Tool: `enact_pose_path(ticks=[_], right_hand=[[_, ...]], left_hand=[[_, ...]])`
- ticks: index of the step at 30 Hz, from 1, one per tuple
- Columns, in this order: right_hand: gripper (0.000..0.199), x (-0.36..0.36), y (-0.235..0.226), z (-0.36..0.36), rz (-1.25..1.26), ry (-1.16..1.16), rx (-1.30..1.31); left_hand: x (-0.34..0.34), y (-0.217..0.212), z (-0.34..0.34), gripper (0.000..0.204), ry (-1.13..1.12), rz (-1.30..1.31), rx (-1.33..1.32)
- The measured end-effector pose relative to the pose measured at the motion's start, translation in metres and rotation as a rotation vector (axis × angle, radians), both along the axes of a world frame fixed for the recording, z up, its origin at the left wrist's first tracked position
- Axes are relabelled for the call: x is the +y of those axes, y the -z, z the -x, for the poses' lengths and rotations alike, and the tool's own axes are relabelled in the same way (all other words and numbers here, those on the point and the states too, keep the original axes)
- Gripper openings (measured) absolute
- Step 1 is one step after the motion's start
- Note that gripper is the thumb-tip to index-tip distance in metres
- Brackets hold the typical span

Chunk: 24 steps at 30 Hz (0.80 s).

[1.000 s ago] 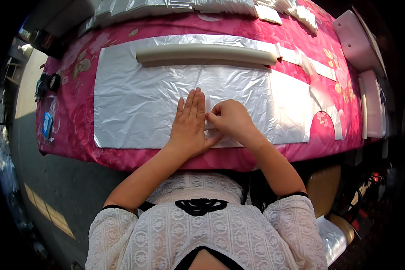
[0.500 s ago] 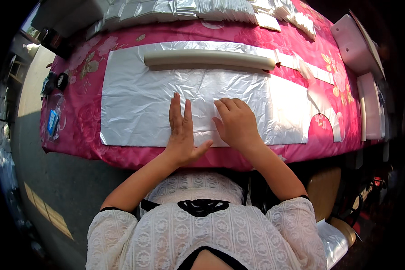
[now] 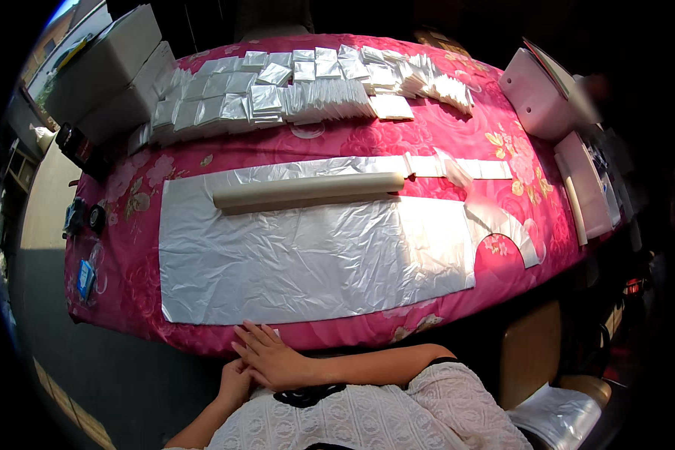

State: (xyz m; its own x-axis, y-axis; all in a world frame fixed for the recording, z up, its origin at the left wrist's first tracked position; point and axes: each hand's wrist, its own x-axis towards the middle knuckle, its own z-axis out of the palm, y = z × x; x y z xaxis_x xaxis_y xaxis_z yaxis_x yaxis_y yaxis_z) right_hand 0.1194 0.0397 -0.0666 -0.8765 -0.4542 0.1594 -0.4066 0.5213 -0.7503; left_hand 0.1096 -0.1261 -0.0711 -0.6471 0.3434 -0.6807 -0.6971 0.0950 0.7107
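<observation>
A flattened white plastic bag (image 3: 292, 262) with handle loops at its right end lies across the table. Along its far part rests a long cream-coloured cylinder (image 3: 307, 191), like a roller or tube. Both my hands are off the bag, together at the table's near edge in front of my body. My right hand (image 3: 274, 360) reaches across to the left with its fingers stretched out and apart. Partly beneath it, my left hand (image 3: 235, 381) is curled closed; its fingertips, and anything in them, are hidden. A small white bit (image 3: 277, 332) shows beside my right fingers.
Rows of small folded white packets (image 3: 326, 97) cover the far side of the pink flowered tablecloth (image 3: 135, 255). White boxes (image 3: 536, 94) stand at the right, grey-white ones (image 3: 120, 82) at the far left. A tape roll (image 3: 97, 218) and blue packet (image 3: 85, 279) lie left. A chair (image 3: 531, 352) is at right.
My hands have left the bag and come back to the near edge, toward the left, where they meet. The view has tilted up, showing more of the far side. The cylinder still lies on the bag.
</observation>
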Motion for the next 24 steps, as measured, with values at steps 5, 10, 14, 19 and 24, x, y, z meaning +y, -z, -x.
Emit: enact_pose_path(ticks=[5, 10, 14, 19, 24], right_hand=[[0.028, 0.057, -0.027, 0.032, -0.170, -0.218, 0.038], [0.012, 0.159, -0.049, 0.065, 0.222, 0.005, 0.006], [0.015, 0.289, -0.059, 0.133, 0.462, 0.556, -0.126], [0.019, 0.459, -0.032, 0.227, 0.617, 1.003, -0.030], [0.029, 0.510, -0.005, 0.259, 0.309, 1.358, -0.139]], left_hand=[[0.022, -0.048, 0.028, 0.020, 0.613, 0.458, 0.646], [0.062, -0.079, 0.067, 0.034, 0.639, 0.336, 1.189], [0.079, -0.077, 0.088, 0.036, 0.582, 0.329, 1.320], [0.097, -0.069, 0.103, 0.032, 0.562, 0.295, 1.275], [0.098, -0.061, 0.116, 0.026, 0.505, 0.272, 1.069]])
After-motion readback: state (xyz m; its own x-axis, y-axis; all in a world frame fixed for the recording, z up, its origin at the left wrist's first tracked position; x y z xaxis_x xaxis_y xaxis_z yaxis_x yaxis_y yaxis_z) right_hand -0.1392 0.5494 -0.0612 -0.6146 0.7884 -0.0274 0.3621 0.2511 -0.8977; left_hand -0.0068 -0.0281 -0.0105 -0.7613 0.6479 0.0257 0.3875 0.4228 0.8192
